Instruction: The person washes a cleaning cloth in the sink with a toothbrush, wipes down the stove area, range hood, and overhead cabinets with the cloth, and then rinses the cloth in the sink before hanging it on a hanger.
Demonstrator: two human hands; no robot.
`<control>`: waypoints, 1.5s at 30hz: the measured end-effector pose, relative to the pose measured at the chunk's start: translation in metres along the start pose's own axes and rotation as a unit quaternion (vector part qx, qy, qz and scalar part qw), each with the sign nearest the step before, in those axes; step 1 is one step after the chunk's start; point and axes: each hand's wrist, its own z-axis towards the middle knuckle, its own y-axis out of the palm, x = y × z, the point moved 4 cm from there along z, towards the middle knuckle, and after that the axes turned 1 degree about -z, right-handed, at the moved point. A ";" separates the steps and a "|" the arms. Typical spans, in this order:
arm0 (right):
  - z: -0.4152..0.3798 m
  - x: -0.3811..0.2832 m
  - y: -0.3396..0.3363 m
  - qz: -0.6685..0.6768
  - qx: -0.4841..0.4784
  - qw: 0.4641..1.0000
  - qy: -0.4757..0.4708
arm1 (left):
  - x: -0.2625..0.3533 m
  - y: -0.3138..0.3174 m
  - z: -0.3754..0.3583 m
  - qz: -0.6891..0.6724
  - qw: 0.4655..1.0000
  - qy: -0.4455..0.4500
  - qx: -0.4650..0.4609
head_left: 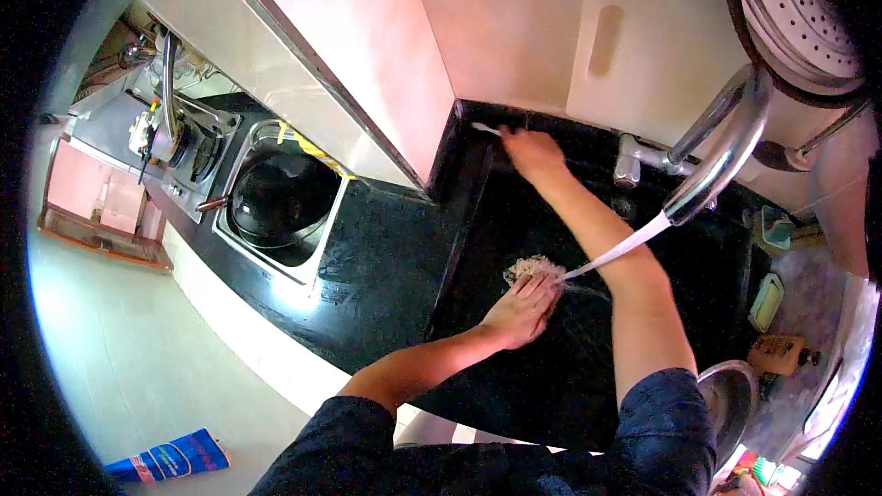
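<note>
My left hand [524,308] presses flat on a pale scouring pad [533,266] on the floor of the black sink [588,377]. Water streams from the chrome tap [726,152] onto the pad and my fingers. My right hand [530,152] reaches to the sink's far corner and holds a small white brush-like thing [485,129] against the black rim. What that white thing is exactly stays unclear.
A black wok [280,202] sits in a hob recess left of the sink, a gas burner [179,142] beyond it. Soap dishes [767,298] and a brown bottle [779,354] stand right. A metal bowl [730,400] sits near. A perforated steamer [795,5] hangs above.
</note>
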 end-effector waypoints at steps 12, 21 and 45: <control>-0.052 0.005 0.000 0.057 0.072 0.996 0.019 | -0.001 -0.002 -0.003 -0.025 1.000 -0.011 0.002; -0.104 -0.078 -0.022 0.046 -0.017 0.976 -0.211 | -0.006 0.002 -0.008 -0.041 0.999 -0.003 0.012; -0.153 -0.089 0.080 0.127 -0.083 0.986 0.070 | 0.010 -0.051 -0.086 0.118 0.991 0.001 -0.055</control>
